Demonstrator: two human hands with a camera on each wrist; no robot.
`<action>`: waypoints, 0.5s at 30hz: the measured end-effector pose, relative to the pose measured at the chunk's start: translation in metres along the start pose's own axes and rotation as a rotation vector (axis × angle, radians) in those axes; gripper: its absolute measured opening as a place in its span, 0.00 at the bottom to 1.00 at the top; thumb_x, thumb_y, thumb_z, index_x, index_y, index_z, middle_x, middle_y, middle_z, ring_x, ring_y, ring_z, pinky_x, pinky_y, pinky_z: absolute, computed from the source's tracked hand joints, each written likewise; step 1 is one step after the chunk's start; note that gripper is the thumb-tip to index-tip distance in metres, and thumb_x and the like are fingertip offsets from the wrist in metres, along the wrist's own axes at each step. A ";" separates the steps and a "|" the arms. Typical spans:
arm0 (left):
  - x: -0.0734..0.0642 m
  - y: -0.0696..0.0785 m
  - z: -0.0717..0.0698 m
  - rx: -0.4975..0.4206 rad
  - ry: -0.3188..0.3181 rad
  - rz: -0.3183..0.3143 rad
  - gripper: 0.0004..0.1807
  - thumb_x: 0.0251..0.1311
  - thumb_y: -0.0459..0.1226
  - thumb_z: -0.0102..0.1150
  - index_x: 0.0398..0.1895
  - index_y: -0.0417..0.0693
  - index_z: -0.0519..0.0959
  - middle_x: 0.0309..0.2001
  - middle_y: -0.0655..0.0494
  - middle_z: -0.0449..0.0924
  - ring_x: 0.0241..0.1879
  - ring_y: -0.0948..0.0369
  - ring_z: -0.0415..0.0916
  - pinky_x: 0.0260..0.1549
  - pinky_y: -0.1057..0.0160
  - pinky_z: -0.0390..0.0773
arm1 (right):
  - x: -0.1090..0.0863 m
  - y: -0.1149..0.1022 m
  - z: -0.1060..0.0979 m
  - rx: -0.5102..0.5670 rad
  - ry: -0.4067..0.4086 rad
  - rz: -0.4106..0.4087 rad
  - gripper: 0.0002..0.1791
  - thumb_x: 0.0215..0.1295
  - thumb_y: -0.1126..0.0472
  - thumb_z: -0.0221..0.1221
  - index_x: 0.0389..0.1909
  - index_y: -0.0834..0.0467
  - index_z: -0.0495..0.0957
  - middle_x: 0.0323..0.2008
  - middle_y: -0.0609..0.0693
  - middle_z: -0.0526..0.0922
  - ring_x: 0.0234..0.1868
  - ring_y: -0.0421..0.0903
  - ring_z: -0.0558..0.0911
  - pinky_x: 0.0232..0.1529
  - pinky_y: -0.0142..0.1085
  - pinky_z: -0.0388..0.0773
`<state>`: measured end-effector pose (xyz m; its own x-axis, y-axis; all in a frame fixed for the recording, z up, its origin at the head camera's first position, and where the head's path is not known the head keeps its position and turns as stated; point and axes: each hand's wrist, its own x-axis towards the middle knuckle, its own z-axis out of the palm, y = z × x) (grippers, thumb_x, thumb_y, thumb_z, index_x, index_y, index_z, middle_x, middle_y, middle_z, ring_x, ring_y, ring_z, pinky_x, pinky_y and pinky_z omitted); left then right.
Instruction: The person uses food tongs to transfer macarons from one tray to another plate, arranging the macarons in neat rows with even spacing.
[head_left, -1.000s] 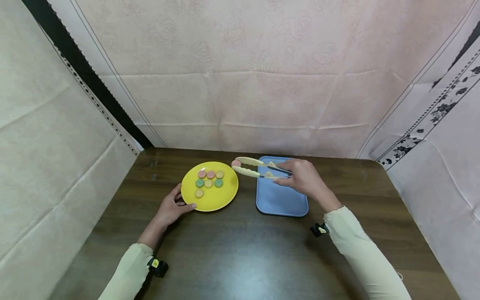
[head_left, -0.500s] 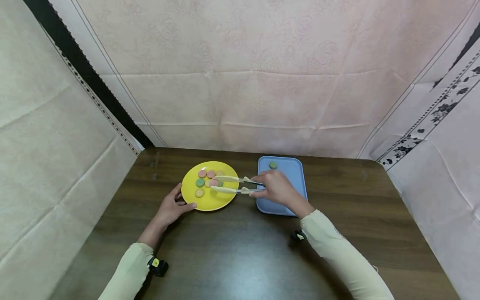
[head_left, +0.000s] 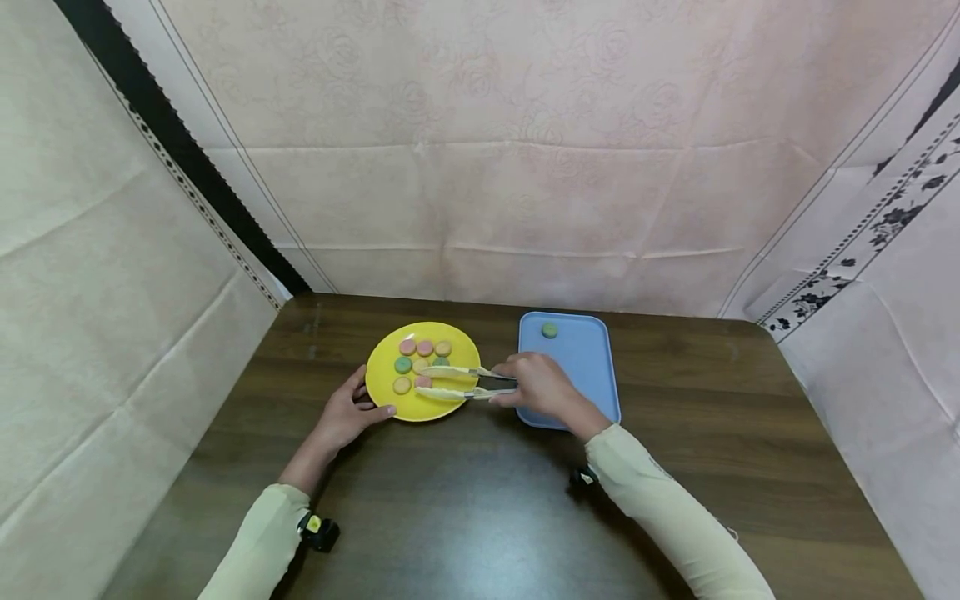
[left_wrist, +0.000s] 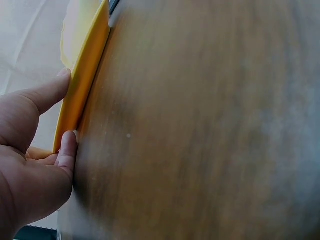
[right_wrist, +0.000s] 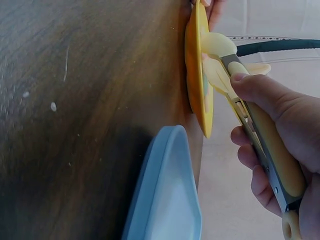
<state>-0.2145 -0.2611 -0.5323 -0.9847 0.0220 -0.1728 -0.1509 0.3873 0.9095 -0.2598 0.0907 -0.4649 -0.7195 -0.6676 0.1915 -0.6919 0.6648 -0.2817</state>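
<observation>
My left hand (head_left: 347,417) holds the yellow plate (head_left: 386,408) at its near-left rim, thumb against the edge and fingers curled by its underside in the left wrist view. My right hand (head_left: 542,385) grips tongs (head_left: 456,393) with cream tips and a metal-and-cream handle. The tips reach over the right part of the plate, one on each side of a pink macaron (head_left: 423,382); whether they touch it is unclear. Several more macarons lie there, including a green one (head_left: 402,365), a yellow one (head_left: 402,385) and a pink one (head_left: 407,347).
Right of the plate, a blue tray (head_left: 577,358) carries one green macaron (head_left: 550,330) near its far edge. Both rest on a brown wooden table (head_left: 450,500). Pale patterned cloth (head_left: 480,192) hangs behind the table and at both sides.
The tongs moved left from above the tray to the plate, carrying a pink macaron, then slightly nearer me; the macaron is now low among the others. My left hand stayed at the rim.
</observation>
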 end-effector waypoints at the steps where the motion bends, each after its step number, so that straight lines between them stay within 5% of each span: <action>1: 0.000 0.000 0.000 0.001 -0.001 0.000 0.59 0.60 0.39 0.74 0.83 0.43 0.41 0.74 0.33 0.61 0.63 0.42 0.75 0.55 0.56 0.82 | 0.000 0.000 0.001 0.003 -0.005 0.005 0.24 0.57 0.48 0.75 0.50 0.59 0.88 0.35 0.51 0.87 0.29 0.41 0.78 0.28 0.35 0.76; 8: 0.001 -0.002 0.001 0.000 -0.007 0.010 0.59 0.60 0.40 0.74 0.83 0.42 0.41 0.74 0.33 0.61 0.63 0.42 0.75 0.54 0.58 0.82 | -0.004 0.001 -0.005 0.014 0.015 0.017 0.25 0.57 0.48 0.75 0.51 0.59 0.88 0.37 0.52 0.88 0.32 0.44 0.81 0.31 0.38 0.80; 15: 0.000 -0.001 0.000 -0.009 -0.006 0.011 0.60 0.60 0.39 0.74 0.83 0.43 0.40 0.74 0.33 0.61 0.63 0.42 0.75 0.54 0.58 0.82 | -0.016 0.011 -0.041 0.009 0.101 0.032 0.27 0.57 0.46 0.75 0.53 0.58 0.87 0.40 0.51 0.89 0.37 0.46 0.84 0.35 0.42 0.82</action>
<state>-0.2144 -0.2617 -0.5330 -0.9858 0.0320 -0.1651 -0.1409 0.3792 0.9145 -0.2587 0.1225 -0.4331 -0.7441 -0.6084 0.2760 -0.6680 0.6822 -0.2973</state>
